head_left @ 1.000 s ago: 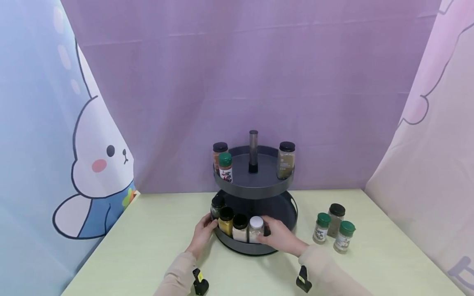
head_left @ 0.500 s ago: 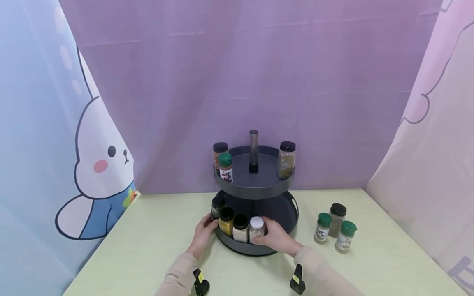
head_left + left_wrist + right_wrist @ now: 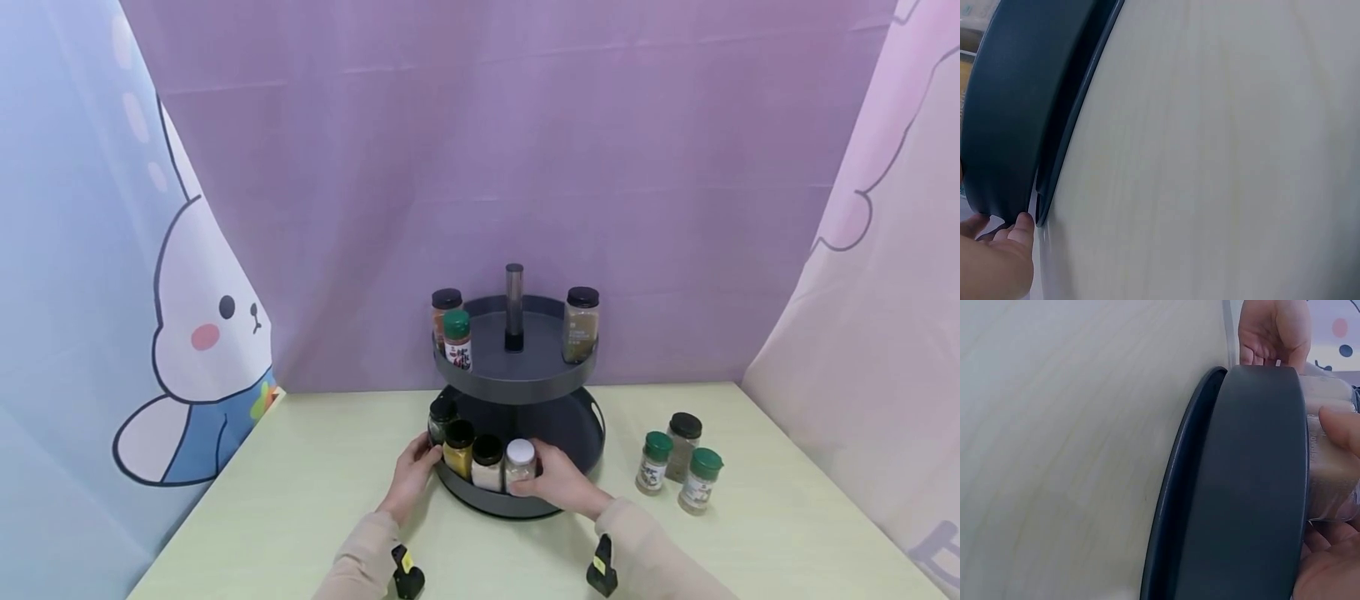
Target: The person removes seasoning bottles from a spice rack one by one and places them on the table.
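A dark two-tier turntable rack holds spice jars on both levels. On its lower tray [image 3: 495, 502], along the front left, stand a dark-lidded jar [image 3: 441, 417], a yellow spice jar [image 3: 458, 454], a pale jar with a black lid [image 3: 487, 471] and a white-lidded jar [image 3: 519, 471]. My right hand [image 3: 561, 479] holds the white-lidded jar, thumb at its front and fingers behind. At the tray's left side, my left hand [image 3: 411, 473] grips the rim; the left wrist view has its fingertips [image 3: 1024, 220] at the wall's cut-out. Clear jar sides [image 3: 1329, 481] show above the wall in the right wrist view.
On the upper tray [image 3: 517, 389] are a red spice jar [image 3: 438, 323], a green-capped bottle [image 3: 457, 342] and a brown spice jar [image 3: 581, 329]. Two green-capped bottles [image 3: 651, 473] and a black-lidded jar [image 3: 681, 454] stand on the table to the right. A purple curtain [image 3: 480, 167] hangs behind.
My right wrist and forearm have shifted slightly left, with the hand staying at the white-lidded jar. The left hand keeps its place on the tray's rim.
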Motion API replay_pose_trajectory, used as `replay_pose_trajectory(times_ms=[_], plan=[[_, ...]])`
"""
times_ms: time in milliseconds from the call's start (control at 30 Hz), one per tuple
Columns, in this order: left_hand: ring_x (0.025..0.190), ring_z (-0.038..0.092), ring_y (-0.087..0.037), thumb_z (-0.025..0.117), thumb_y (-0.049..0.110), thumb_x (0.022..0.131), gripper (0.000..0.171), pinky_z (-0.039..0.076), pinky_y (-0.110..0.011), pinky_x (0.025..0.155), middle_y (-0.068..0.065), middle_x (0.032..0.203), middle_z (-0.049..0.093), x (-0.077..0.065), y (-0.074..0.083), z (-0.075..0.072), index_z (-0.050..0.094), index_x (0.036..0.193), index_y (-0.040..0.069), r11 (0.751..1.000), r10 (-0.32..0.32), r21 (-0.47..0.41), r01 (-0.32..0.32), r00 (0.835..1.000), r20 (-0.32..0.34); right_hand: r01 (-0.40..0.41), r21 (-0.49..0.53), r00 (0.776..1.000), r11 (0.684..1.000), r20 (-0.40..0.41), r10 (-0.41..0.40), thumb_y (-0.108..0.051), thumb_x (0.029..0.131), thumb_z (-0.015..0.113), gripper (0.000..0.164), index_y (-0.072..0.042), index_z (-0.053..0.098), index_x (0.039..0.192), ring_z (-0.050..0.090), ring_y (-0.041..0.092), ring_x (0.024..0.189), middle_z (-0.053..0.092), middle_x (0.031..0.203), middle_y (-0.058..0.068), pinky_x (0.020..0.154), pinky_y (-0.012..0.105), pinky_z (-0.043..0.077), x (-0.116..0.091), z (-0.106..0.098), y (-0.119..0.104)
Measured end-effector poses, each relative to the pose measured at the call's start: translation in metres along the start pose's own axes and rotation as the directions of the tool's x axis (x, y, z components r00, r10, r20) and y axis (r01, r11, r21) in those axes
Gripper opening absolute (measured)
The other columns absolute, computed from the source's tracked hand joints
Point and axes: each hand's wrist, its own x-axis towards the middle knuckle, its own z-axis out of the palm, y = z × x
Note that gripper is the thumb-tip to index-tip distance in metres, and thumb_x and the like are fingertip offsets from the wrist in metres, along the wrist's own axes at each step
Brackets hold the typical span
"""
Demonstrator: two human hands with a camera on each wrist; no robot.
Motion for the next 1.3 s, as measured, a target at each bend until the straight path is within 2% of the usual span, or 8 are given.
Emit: replay_pose_trajectory(times_ms=[433, 767, 1100, 1300], plan=[[0.129, 0.031, -0.042, 0.047, 0.012, 0.096, 0.055, 0.03, -0.054, 0.108, -0.036, 0.141, 0.03, 0.0003, 0.0011, -0.0006, 0.025, 0.138, -0.014, 1.0, -0.001, -0.008, 0.001, 1.0, 0.011, 0.001, 0.018, 1.0, 1.0, -0.019, -0.001, -0.021, 0.068, 0.08, 0.051, -0.001, 0.058, 0.109, 0.059, 0.021, 0.086, 0.065, 0.098, 0.011, 0.074, 0.042, 0.053, 0.0004, -0.0003, 0.0019], [0.128, 0.032, -0.043, 0.047, 0.013, 0.096, 0.055, 0.03, -0.054, 0.108, -0.037, 0.141, 0.03, 0.0012, -0.002, -0.0003, 0.024, 0.138, -0.015, 1.0, -0.005, 0.004, 0.005, 1.0, 0.01, 0.016, 0.021, 1.0, 1.0, 0.008, -0.017, -0.019, 0.069, 0.079, 0.047, -0.002, 0.058, 0.107, 0.058, 0.021, 0.087, 0.065, 0.098, 0.01, 0.076, 0.043, 0.052, -0.0003, -0.0022, 0.0038], [0.128, 0.03, -0.043, 0.048, 0.014, 0.095, 0.057, 0.03, -0.055, 0.108, -0.038, 0.141, 0.029, 0.001, -0.0038, -0.0001, 0.023, 0.138, -0.015, 1.0, -0.009, -0.003, 0.009, 1.0, 0.024, 0.017, -0.007, 1.0, 1.0, -0.025, -0.017, -0.018, 0.067, 0.08, 0.048, 0.0, 0.058, 0.105, 0.058, 0.02, 0.084, 0.065, 0.095, 0.011, 0.073, 0.042, 0.052, -0.0029, -0.0025, 0.0021], [0.128, 0.032, -0.043, 0.048, 0.014, 0.095, 0.057, 0.031, -0.054, 0.108, -0.038, 0.14, 0.03, 0.0013, -0.0034, -0.0002, 0.024, 0.138, -0.015, 1.0, -0.01, -0.01, 0.01, 1.0, 0.01, 0.023, -0.013, 0.999, 1.0, -0.037, -0.023, -0.019, 0.068, 0.08, 0.048, 0.0, 0.058, 0.106, 0.058, 0.02, 0.083, 0.065, 0.095, 0.012, 0.072, 0.042, 0.053, -0.0025, -0.0055, 0.0017]])
